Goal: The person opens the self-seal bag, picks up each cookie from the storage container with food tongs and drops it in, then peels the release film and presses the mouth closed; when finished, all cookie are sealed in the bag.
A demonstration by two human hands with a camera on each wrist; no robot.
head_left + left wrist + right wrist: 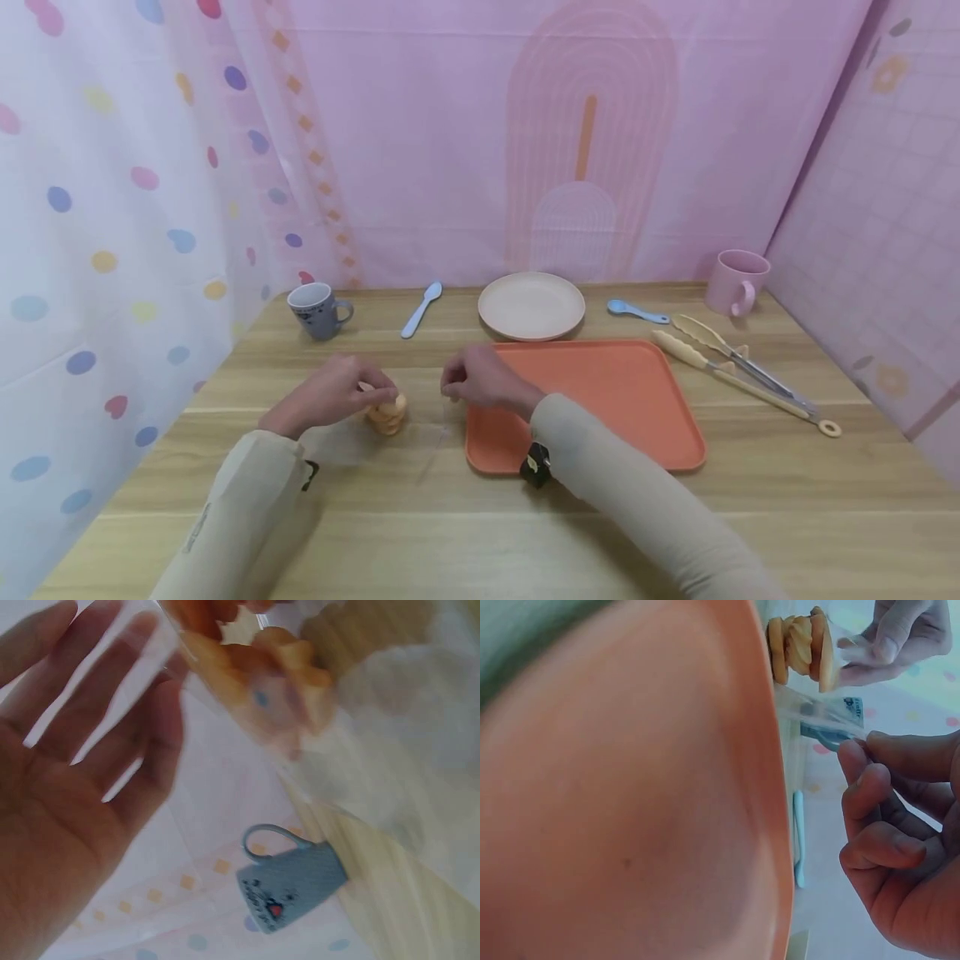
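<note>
A small stack of tan, biscuit-like pieces with a ruffled middle (387, 416) stands on the table, left of the orange tray. Clear plastic, apparently a bag (420, 742), spreads about it; whether the stack lies inside, I cannot tell. My left hand (333, 393) is at the stack's top, its thumb and a finger pinching the plastic there in the right wrist view. Over the tray's left edge, my right hand (483, 379) pinches another edge of the plastic between thumb and forefinger, its other fingers loosely curled.
The orange tray (600, 400) lies under my right forearm. Behind are a grey-blue mug (317, 312), a light-blue spoon (422, 311) and a cream plate (532, 307). At the right lie a blue measuring spoon (637, 312), tongs (742, 375) and a pink mug (735, 283).
</note>
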